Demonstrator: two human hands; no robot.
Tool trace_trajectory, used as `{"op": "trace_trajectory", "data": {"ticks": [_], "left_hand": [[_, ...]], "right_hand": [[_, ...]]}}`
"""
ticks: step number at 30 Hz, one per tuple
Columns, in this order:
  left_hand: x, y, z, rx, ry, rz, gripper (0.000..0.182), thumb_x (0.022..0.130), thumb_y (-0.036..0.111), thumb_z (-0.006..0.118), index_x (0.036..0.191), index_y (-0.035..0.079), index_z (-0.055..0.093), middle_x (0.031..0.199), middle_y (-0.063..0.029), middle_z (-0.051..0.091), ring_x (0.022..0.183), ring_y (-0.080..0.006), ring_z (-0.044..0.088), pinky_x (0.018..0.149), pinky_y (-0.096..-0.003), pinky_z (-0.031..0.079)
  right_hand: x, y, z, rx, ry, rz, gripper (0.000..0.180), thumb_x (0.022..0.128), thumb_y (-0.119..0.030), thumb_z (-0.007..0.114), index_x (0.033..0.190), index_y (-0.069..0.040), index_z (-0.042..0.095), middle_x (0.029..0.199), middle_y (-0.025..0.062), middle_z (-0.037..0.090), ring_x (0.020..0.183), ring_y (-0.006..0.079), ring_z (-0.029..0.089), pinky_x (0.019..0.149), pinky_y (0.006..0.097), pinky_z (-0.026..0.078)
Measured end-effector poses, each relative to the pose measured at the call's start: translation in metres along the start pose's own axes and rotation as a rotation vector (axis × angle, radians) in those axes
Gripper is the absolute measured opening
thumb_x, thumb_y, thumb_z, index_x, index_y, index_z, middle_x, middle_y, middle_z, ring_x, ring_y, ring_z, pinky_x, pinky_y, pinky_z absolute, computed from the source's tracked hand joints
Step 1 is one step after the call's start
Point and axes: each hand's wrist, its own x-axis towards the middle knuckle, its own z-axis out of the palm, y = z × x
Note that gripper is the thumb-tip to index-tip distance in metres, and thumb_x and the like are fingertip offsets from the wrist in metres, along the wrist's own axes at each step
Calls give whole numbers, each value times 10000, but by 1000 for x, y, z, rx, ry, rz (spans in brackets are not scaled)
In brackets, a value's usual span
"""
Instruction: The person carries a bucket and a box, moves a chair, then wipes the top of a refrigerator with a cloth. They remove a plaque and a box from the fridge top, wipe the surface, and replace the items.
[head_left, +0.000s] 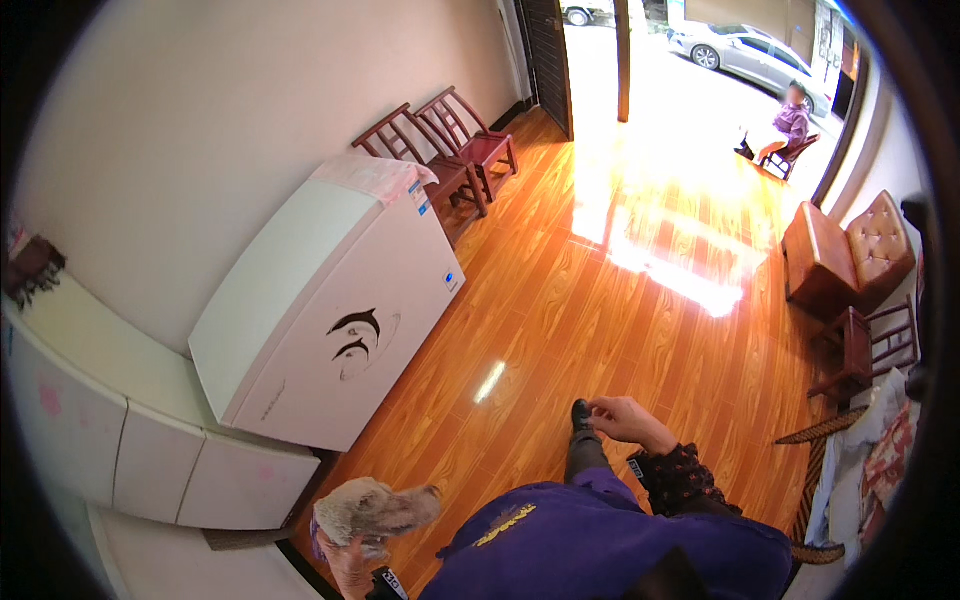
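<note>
At the lower left, my left hand (346, 568) grips a crumpled grey-beige cloth (375, 511) that bulges out over its fingers. A bit of purple shows at the cloth's left side. My right hand (634, 424) hangs in the air right of centre with its fingers loosely bent, and I see nothing in it. Behind its fingertips appears my black shoe (580, 415). Both wrists carry a dark band with a printed tag. A purple garment (585, 540) with yellow embroidery covers my front.
A white chest freezer (360, 337) stands left, beside low white cabinets (157, 457). Wooden chairs (480, 150) line the wall. An orange-brown wood-look floor (540, 322) runs to the bright doorway, where a person (791, 124) sits. Right are a brown padded seat (825, 247), a chair (855, 345) and bedding-like fabric (885, 457).
</note>
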Motion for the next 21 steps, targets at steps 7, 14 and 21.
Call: {"op": "trace_trajectory", "data": {"ticks": [7, 14, 21], "left_hand": [[115, 55, 164, 53, 238, 66, 582, 895, 182, 625, 1395, -18, 406, 1333, -167, 516, 1153, -293, 556, 971, -419, 474], [213, 57, 244, -31, 233, 20, 501, 986, 273, 490, 1389, -24, 466, 1370, -148, 517, 1213, -286, 529, 1022, -410, 439], [345, -1, 341, -192, 89, 66, 534, 1000, 361, 466, 1392, -2, 468, 1375, -142, 517, 1237, -304, 535, 1035, -461, 445]], "right_hand": [[163, 95, -113, -261, 70, 123, 338, 881, -233, 619, 1119, 1, 670, 890, 204, 707, 875, 359, 685, 765, 449, 544], [327, 97, -204, -207, 56, 17, 333, 880, -225, 607, 1116, 4, 660, 935, 186, 705, 888, 363, 675, 781, 443, 535], [539, 78, -241, -188, -109, -179, 366, 896, -260, 623, 1148, 4, 651, 915, 180, 711, 862, 359, 678, 754, 436, 534]]}}
